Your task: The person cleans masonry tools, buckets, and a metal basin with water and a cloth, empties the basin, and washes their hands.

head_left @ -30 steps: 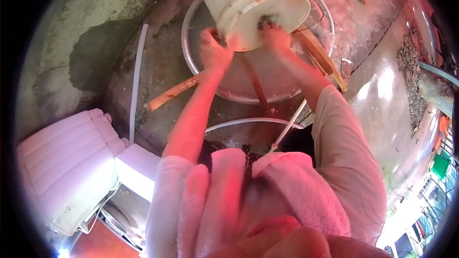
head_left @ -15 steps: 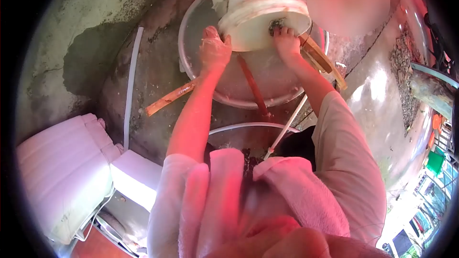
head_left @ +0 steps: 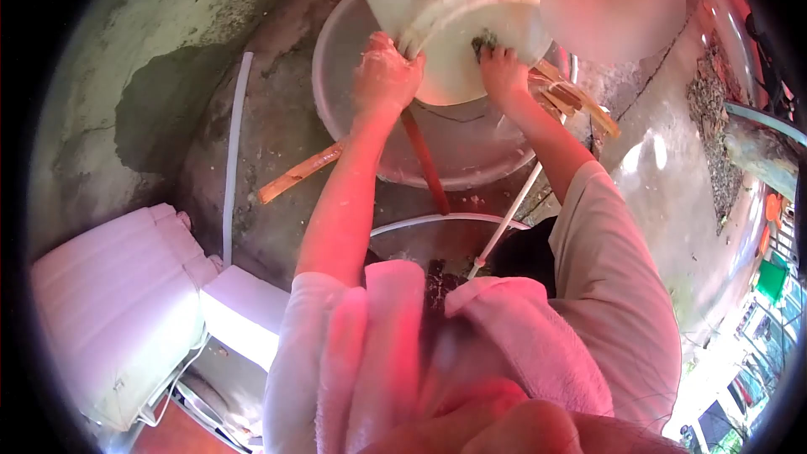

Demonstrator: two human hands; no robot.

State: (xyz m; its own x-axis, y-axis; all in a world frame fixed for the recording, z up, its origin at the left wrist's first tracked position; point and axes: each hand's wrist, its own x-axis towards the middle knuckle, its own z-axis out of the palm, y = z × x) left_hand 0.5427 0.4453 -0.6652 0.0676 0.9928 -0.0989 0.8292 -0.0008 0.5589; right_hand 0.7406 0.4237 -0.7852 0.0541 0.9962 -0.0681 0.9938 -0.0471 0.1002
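Observation:
A white plastic bucket (head_left: 458, 80) lies tilted on its side over a large round basin (head_left: 324, 76), one end turned toward me. My left hand (head_left: 387, 76), wet and apparently soapy, grips the bucket's near left edge. Against the pale end surface of the bucket, my right hand (head_left: 504, 76) presses a dark, wiry scouring pad (head_left: 482, 39) under curled fingers. Wooden strips lie around the bucket: one reddish strip (head_left: 424, 160) crosses the basin, and another wooden strip (head_left: 303, 171) sticks out at the left. The bucket's far end is cut off by the frame edge.
Several wood pieces (head_left: 576, 97) stick out at the basin's right. A white pipe (head_left: 237, 151) lies on the concrete floor at left, near a white padded block (head_left: 126, 286). A thin pole (head_left: 508, 223) leans below the basin. Green and orange items stand far right.
The bucket has turned, bringing a grey patch on its side up into view. My left hand has shifted slightly right and up along the edge. The reddish strip has moved left.

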